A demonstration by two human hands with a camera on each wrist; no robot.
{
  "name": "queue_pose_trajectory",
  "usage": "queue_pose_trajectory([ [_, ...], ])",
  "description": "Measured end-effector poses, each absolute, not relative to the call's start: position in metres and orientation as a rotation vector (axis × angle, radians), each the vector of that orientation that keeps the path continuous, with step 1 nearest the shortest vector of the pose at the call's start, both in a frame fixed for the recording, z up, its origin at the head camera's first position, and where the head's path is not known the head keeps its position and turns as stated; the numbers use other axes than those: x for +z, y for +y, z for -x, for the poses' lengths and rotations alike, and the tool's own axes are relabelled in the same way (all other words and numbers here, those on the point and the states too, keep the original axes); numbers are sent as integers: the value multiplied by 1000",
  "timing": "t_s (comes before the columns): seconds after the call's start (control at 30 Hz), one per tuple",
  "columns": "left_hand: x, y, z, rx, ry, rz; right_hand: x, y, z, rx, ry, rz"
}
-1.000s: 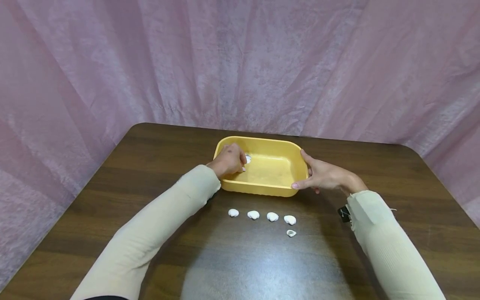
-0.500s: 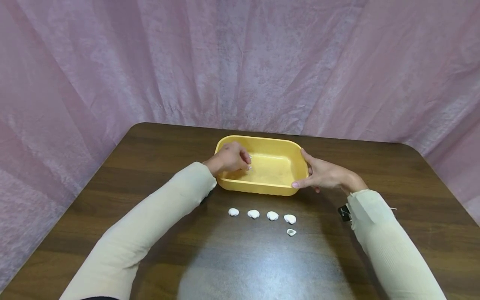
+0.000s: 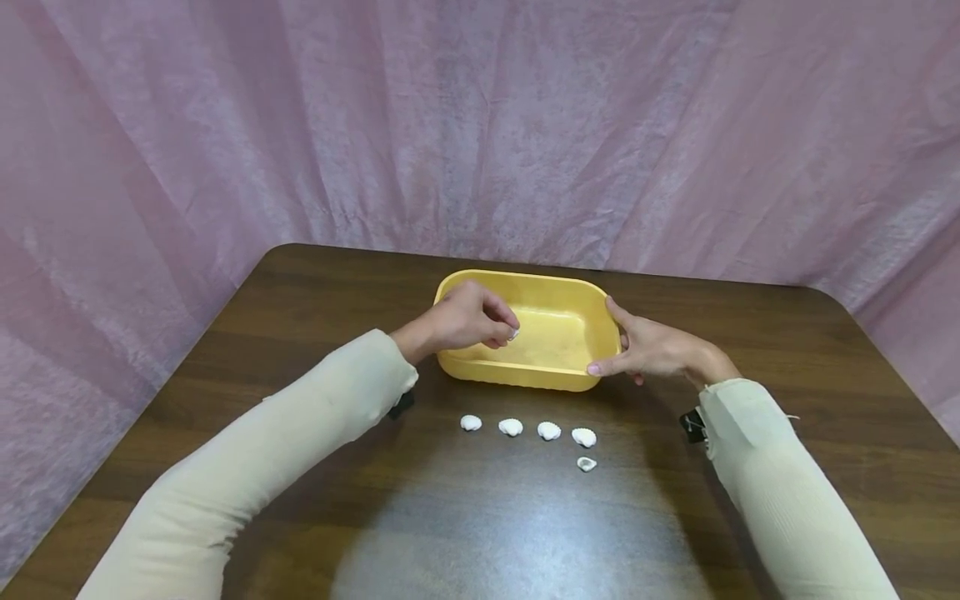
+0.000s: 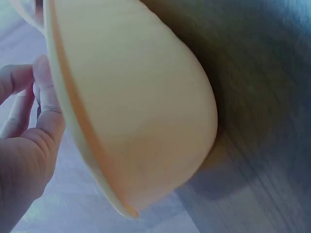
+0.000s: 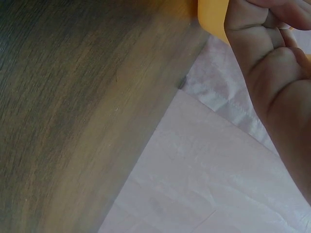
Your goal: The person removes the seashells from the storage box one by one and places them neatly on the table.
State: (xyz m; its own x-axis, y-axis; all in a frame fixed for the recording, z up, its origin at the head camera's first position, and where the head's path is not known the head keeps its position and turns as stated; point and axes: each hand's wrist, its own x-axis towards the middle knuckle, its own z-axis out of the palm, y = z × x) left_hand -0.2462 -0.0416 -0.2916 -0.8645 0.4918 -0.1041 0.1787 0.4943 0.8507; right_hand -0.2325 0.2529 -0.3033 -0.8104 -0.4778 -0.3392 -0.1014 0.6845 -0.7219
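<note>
My left hand (image 3: 468,318) is over the left part of a yellow plastic tub (image 3: 517,375), pinching a small white seashell (image 3: 514,334) between thumb and fingertips. In the left wrist view, the tub's outer wall (image 4: 141,97) covers much of the picture, and the left hand (image 4: 29,141) shows beyond its rim. The right hand (image 3: 660,350) grips the tub's right end, its thumb on the front corner and a finger at the back. In the right wrist view, the right hand (image 5: 277,73) is partly cut off beside the tub's edge (image 5: 211,19).
On the brown wooden table (image 3: 322,300), in front of the tub, several white seashells (image 3: 511,427) lie in a row. A smaller shell (image 3: 587,464), hollow side up, sits below the row's right end. A pink curtain (image 3: 480,125) hangs behind the table.
The left hand has moved right and a little up inside the tub with the shell pinched. A second white patch seen beside its fingers earlier is out of sight. The right hand keeps its grip.
</note>
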Motion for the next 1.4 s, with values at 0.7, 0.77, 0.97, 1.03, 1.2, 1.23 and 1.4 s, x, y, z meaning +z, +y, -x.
queue_pose_trajectory([
  [0.7,-284,-52,211,1567,2142,-648,-305,255,234,-982,2387,452],
  [0.77,-283,-53,206,1580,2115,-621,-305,255,234,-989,2381,457],
  [0.97,-285,-53,197,1540,2141,-606,-305,254,234,-984,2379,460],
  [1.03,-286,-52,195,1510,2160,-605,-305,254,234,-977,2384,458],
  [1.2,-291,-53,191,1478,2118,-600,-306,254,234,-983,2385,468],
  [1.23,-292,-54,190,1474,2104,-604,-306,254,234,-985,2385,470],
  [1.4,-291,-57,183,1442,2071,-633,-305,253,234,-991,2375,480],
])
